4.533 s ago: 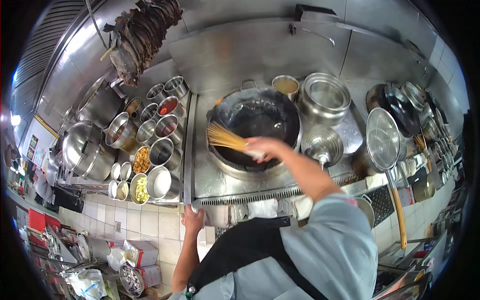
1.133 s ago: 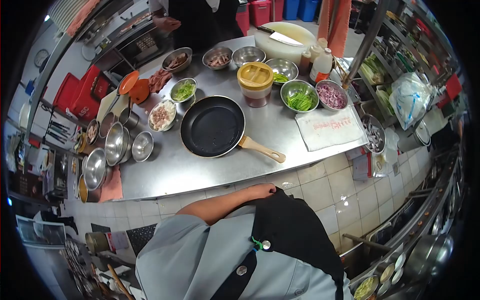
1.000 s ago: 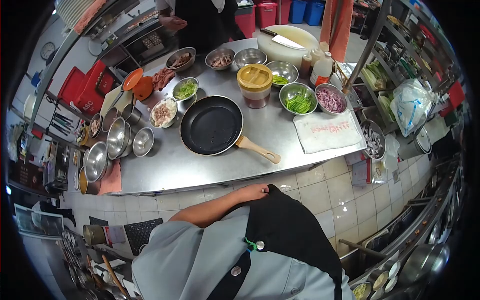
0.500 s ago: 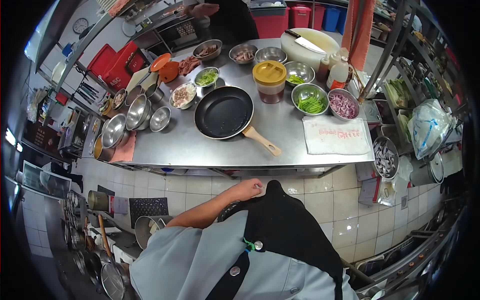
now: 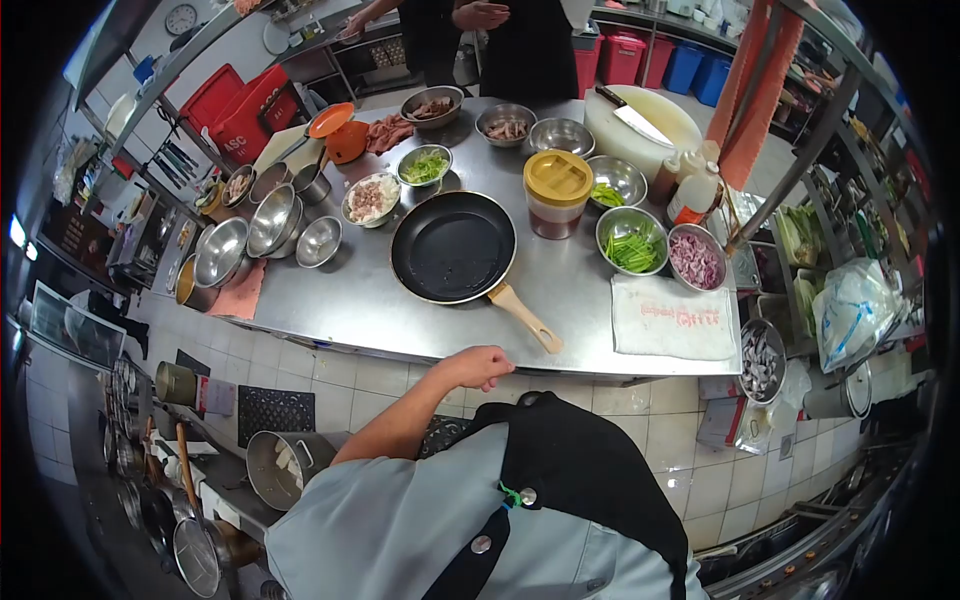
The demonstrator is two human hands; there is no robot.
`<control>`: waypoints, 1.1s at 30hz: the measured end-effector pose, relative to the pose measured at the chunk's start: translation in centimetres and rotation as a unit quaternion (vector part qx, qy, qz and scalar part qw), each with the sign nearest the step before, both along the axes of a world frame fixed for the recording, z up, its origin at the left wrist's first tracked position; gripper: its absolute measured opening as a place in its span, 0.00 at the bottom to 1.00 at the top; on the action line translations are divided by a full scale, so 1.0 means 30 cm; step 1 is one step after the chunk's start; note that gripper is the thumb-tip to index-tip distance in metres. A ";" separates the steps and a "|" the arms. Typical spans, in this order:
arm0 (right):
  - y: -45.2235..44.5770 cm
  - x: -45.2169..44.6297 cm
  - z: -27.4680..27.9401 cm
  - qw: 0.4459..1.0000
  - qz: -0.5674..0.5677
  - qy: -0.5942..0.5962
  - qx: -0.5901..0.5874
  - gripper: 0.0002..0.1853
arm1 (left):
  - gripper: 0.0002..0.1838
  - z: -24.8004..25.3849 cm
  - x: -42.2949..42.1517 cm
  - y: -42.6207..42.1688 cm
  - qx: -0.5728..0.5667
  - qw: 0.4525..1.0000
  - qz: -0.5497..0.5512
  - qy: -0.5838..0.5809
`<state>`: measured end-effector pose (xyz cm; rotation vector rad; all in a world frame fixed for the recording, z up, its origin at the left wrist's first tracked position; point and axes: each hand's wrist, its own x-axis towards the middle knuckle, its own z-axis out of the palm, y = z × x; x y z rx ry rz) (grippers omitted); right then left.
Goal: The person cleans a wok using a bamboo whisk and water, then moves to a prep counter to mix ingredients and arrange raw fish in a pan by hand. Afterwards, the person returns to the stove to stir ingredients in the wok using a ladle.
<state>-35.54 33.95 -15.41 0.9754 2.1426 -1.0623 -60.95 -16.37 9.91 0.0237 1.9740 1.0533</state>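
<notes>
My left hand (image 5: 473, 368) hovers just off the front edge of the steel table (image 5: 430, 335), its fingers curled in a loose fist and nothing visible in them. My right hand is out of the frame. Nearest to the left hand is a black frying pan (image 5: 450, 250) with a pale wooden handle, lying on the table; the hand does not touch it. Behind the pan stands a tub with a yellow lid (image 5: 558, 180). A white cloth with red print (image 5: 672, 335) lies at the front right.
Bowls hold green vegetable pieces (image 5: 632, 245), chopped purple onion (image 5: 695, 260) and diced meat (image 5: 371, 202). Several metal bowls (image 5: 275, 220) stand at the left. A knife (image 5: 640, 125) rests on a round chopping block (image 5: 655, 108). Two people (image 5: 525, 50) stand across the table.
My left hand has moved left and nearer to the table's edge. The view has shifted, so the table sits lower. A second person's arm now shows at the back. The pan stays on the table.
</notes>
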 end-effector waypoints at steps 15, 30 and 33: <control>-0.169 -0.196 0.278 0.973 -0.181 0.035 -0.136 0.18 | 0.14 0.299 -0.103 -0.303 0.316 0.887 0.329 0.074; -0.033 0.268 0.011 0.995 0.088 0.040 0.028 0.21 | 0.11 0.275 -0.315 0.225 0.241 0.958 0.096 0.123; -0.024 0.162 0.109 0.999 -0.031 0.022 -0.004 0.18 | 0.11 0.259 -0.416 0.303 0.299 0.945 0.083 0.102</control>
